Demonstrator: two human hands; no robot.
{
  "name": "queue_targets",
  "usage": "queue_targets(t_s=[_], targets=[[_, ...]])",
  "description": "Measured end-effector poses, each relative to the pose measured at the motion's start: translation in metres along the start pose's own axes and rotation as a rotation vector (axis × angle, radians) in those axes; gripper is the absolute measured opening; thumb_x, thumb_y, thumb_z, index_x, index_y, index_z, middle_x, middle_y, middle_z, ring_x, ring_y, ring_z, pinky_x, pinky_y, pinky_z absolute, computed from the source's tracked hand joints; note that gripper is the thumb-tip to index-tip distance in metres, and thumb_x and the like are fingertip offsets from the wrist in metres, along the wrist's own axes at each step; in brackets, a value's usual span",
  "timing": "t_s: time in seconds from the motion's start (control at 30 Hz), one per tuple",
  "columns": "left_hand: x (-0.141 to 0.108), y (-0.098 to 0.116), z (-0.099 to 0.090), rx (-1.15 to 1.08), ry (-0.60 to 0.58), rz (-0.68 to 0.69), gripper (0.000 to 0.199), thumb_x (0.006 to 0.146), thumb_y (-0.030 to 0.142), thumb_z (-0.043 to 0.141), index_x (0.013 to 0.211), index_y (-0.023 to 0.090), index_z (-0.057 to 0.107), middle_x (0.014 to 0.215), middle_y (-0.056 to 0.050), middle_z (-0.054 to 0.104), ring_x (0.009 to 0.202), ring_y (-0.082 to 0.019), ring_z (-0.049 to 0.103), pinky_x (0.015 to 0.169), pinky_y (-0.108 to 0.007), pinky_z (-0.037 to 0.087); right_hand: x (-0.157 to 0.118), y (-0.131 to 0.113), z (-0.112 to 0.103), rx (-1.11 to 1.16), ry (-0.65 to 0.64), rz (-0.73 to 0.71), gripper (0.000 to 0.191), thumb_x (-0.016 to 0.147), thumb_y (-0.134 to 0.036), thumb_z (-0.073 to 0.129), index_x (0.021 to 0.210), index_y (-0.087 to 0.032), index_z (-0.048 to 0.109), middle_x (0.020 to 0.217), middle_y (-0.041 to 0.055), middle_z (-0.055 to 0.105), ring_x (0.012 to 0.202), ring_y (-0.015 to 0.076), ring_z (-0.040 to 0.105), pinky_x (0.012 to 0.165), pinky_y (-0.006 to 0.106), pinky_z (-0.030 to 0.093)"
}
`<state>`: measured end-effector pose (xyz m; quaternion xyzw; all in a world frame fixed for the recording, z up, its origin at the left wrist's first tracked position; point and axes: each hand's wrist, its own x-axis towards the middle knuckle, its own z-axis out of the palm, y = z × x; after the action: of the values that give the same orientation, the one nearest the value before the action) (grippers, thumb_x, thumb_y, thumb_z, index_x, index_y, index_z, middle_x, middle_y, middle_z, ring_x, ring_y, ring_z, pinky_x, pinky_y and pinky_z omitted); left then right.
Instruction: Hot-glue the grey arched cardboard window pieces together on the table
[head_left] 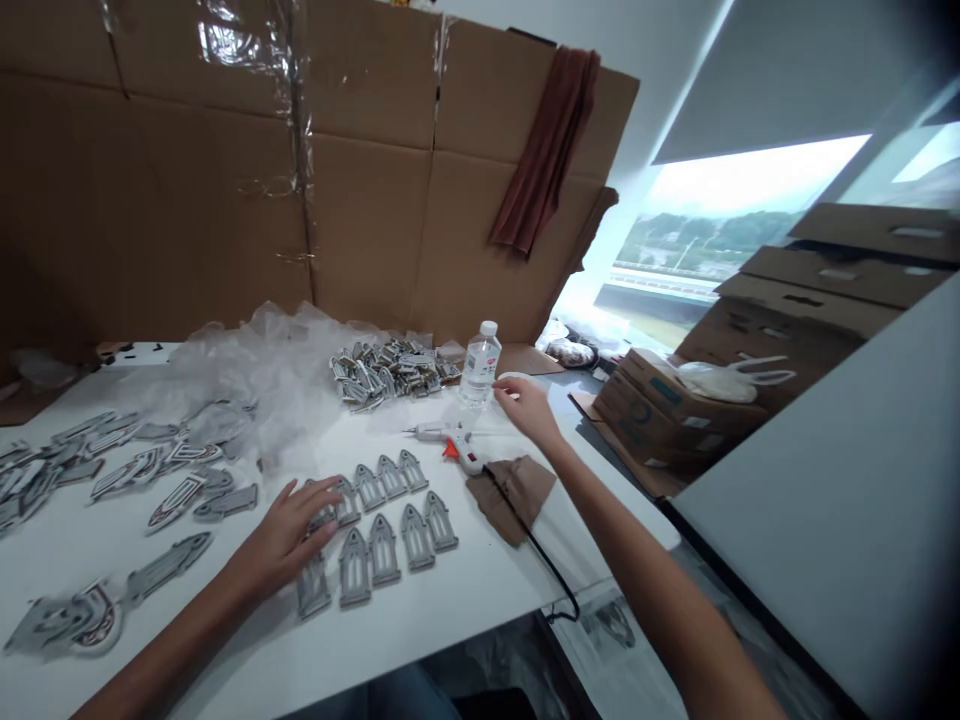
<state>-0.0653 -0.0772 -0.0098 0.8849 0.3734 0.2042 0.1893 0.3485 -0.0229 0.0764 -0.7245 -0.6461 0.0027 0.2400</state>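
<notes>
My left hand (289, 535) rests with spread fingers over the left end of two rows of grey arch-shaped pieces (383, 550), partly covering some. My right hand (527, 408) is at the right, beside a clear plastic bottle (480, 366); its thumb and fingertips come together near a white round rim, and what they hold, if anything, is too small to make out. Between the hands lies a white glue gun (469, 456) with an orange trigger, its black cord running over a brown paper piece (514, 495).
Crumpled clear plastic bags (262, 380) and a pile of small metal pieces (390, 370) lie at the back. Loose arch pieces (180, 500) cover the left side. A cardboard wall (367, 200) stands behind; boxes (660, 410) are stacked at the right.
</notes>
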Motion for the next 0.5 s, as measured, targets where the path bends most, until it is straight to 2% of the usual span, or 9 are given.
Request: queue_targets(t_s=[0.13,0.3,0.37,0.5], targets=[[0.013,-0.008,-0.003,-0.065,0.197,-0.051,0.033,0.095,0.04,0.042,0.124,0.027,0.053,0.146,-0.008,0.045,0.134,-0.026,0.043,0.11,-0.046,0.037,0.048,0.057,-0.012,-0.09,-0.093,0.227,0.032,0.092,-0.037,0.056,0.116,-0.016,0.058,0.117,0.008,0.06,0.101,0.0191,0.06,0.087,0.041,0.051],[0.018,-0.021,0.007,-0.055,0.442,-0.076,0.03,0.094,0.039,0.045,0.12,0.025,0.051,0.139,-0.009,0.049,0.13,-0.027,0.046,0.106,-0.046,0.039,0.097,0.095,-0.003,-0.16,-0.242,0.376,0.036,0.091,-0.037,0.057,0.12,-0.016,0.056,0.12,0.0083,0.058,0.103,0.0205,0.06,0.086,0.041,0.052],[0.016,-0.025,0.012,-0.022,0.47,-0.086,0.029,0.093,0.038,0.045,0.119,0.025,0.051,0.138,-0.01,0.05,0.126,-0.028,0.05,0.103,-0.045,0.042,0.11,0.103,0.006,-0.188,-0.288,0.43,0.036,0.091,-0.037,0.057,0.121,-0.016,0.056,0.12,0.0083,0.058,0.103,0.0203,0.06,0.086,0.041,0.052],[0.011,-0.031,0.018,0.033,0.449,-0.119,0.031,0.092,0.04,0.047,0.12,0.026,0.05,0.137,-0.01,0.049,0.123,-0.028,0.053,0.099,-0.044,0.046,0.126,0.113,0.024,-0.242,-0.333,0.526,0.037,0.091,-0.036,0.057,0.122,-0.016,0.055,0.121,0.0089,0.058,0.103,0.0201,0.06,0.086,0.042,0.052]])
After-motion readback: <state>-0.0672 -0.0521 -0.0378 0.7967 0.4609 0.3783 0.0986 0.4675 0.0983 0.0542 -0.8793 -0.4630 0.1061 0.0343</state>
